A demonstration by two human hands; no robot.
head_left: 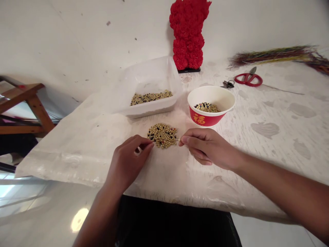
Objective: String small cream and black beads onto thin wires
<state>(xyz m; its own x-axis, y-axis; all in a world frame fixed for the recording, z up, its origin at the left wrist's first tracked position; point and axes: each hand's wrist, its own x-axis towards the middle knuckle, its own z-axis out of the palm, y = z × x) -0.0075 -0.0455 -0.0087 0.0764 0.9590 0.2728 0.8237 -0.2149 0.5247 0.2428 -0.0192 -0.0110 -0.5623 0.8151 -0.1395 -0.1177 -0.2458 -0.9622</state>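
Between the two hands: heap of small beads (161,134), mixed pale and dark. Right hand (205,145), at its right edge: thumb and forefinger pinched on a thin dark strand (177,140). Left hand (130,159), at its left edge: fingertips near together, grip cannot be told. Beyond right hand: red-and-white bowl (217,119). Handling, as judged: light pinch, strand low, wrists steady.
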